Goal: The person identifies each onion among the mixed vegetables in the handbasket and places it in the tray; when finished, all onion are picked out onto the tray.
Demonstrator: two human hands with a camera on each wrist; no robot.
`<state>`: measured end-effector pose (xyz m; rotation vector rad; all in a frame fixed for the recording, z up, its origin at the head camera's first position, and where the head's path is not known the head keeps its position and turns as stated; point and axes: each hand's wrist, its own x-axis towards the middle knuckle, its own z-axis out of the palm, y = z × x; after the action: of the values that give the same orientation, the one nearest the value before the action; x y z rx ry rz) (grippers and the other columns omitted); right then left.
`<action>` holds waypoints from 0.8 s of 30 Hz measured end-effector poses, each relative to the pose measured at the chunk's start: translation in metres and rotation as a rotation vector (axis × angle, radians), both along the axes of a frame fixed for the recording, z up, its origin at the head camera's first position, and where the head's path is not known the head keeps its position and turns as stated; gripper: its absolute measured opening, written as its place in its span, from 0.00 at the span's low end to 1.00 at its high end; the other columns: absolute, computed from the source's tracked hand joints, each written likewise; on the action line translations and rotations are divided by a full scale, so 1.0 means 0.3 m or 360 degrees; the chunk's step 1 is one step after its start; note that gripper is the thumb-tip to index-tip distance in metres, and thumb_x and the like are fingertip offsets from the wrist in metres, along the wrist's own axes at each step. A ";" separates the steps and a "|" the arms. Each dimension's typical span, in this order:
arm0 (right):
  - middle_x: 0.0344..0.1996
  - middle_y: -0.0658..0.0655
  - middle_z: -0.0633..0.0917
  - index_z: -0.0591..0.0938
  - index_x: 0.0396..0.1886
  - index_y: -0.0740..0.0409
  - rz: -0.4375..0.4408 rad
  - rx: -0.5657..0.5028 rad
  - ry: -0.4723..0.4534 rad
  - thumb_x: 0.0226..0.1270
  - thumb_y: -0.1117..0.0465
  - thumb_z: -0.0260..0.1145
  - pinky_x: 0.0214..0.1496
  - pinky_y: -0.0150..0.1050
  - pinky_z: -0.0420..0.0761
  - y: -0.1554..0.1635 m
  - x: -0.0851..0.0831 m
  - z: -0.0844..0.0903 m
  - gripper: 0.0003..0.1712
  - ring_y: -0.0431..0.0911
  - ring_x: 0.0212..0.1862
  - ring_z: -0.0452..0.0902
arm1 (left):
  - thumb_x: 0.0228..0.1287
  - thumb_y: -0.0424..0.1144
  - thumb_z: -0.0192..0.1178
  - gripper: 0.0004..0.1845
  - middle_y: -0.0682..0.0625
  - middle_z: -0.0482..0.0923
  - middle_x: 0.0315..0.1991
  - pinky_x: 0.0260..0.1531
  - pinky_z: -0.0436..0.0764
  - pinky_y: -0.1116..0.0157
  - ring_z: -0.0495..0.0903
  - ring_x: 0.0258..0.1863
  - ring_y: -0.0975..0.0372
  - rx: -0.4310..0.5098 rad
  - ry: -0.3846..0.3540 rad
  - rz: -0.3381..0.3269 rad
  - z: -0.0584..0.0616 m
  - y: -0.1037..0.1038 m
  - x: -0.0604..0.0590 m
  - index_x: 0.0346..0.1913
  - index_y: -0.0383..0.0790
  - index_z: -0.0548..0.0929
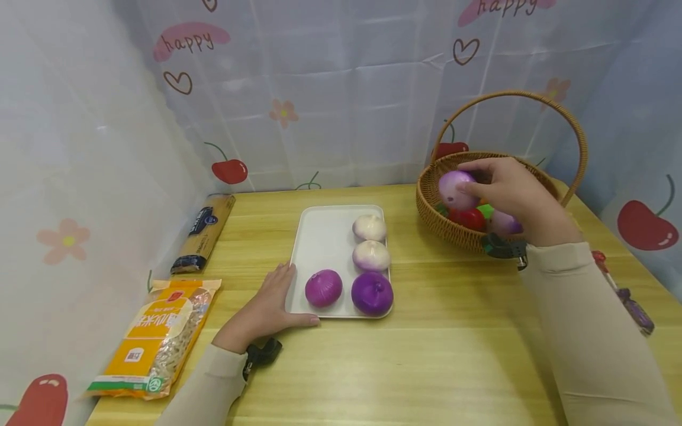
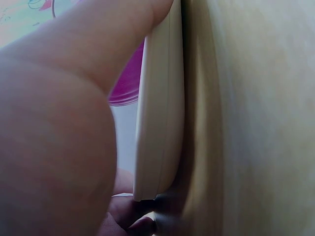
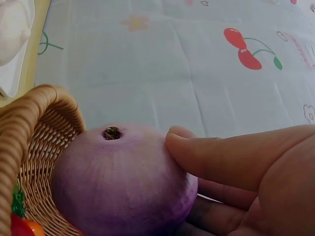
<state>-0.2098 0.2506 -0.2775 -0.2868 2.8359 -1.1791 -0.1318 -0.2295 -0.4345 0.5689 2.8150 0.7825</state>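
My right hand [image 1: 508, 186] pinches a pale purple onion [image 1: 457, 190] between thumb and fingers, over the left part of a wicker basket [image 1: 444, 228]. In the right wrist view the onion's dark root end faces up. Another pale purple onion [image 1: 502, 222] and a red vegetable [image 1: 467, 219] lie inside the basket. My left hand [image 1: 264, 310] rests at the near left corner of a white tray [image 1: 319, 236], fingers spread along its side and thumb along its front edge. The tray bears a magenta onion [image 1: 324, 288], a dark purple onion [image 1: 372, 294] and two white-and-purple onions [image 1: 371, 255].
At the left lie a spaghetti packet [image 1: 205, 232] and an orange food bag [image 1: 157, 337]. A wrapped purple item [image 1: 634, 310] lies at the right, beyond my sleeve. The basket's tall handle [image 1: 578, 136] arches over it, and a printed curtain [image 1: 346, 106] hangs behind the table.
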 end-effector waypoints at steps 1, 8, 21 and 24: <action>0.71 0.68 0.74 0.71 0.79 0.62 0.0009 0.0004 0.0007 0.80 0.48 0.66 0.71 0.64 0.68 -0.005 -0.003 0.002 0.36 0.60 0.69 0.69 | 0.47 0.75 0.75 0.76 0.34 0.44 0.83 0.78 0.43 0.45 0.39 0.82 0.42 0.0000 0.0001 0.0002 0.001 0.001 0.000 0.83 0.27 0.50; 0.71 0.68 0.74 0.72 0.77 0.62 0.0031 0.0004 0.0039 0.80 0.52 0.67 0.71 0.63 0.69 -0.050 -0.022 0.009 0.34 0.61 0.69 0.69 | 0.46 0.76 0.75 0.76 0.35 0.45 0.84 0.78 0.46 0.43 0.39 0.82 0.43 0.0000 -0.0006 0.0017 0.002 0.004 0.000 0.83 0.28 0.50; 0.64 0.67 0.80 0.78 0.72 0.63 0.0060 -0.0010 0.0184 0.78 0.58 0.68 0.68 0.58 0.74 -0.150 -0.036 0.027 0.28 0.58 0.63 0.75 | 0.45 0.77 0.74 0.77 0.37 0.42 0.84 0.78 0.45 0.45 0.37 0.83 0.45 -0.0022 -0.0021 0.0024 -0.002 0.002 0.001 0.84 0.30 0.48; 0.64 0.67 0.80 0.78 0.72 0.64 0.0091 -0.0005 0.0204 0.78 0.58 0.68 0.68 0.58 0.75 -0.174 -0.042 0.031 0.28 0.58 0.62 0.76 | 0.45 0.77 0.74 0.77 0.37 0.43 0.84 0.78 0.44 0.45 0.37 0.83 0.45 -0.0017 -0.0012 0.0020 -0.002 0.003 0.001 0.84 0.30 0.48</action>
<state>-0.2224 0.1985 -0.2682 -0.4568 2.9117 -1.1956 -0.1315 -0.2287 -0.4351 0.5457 2.8172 0.7695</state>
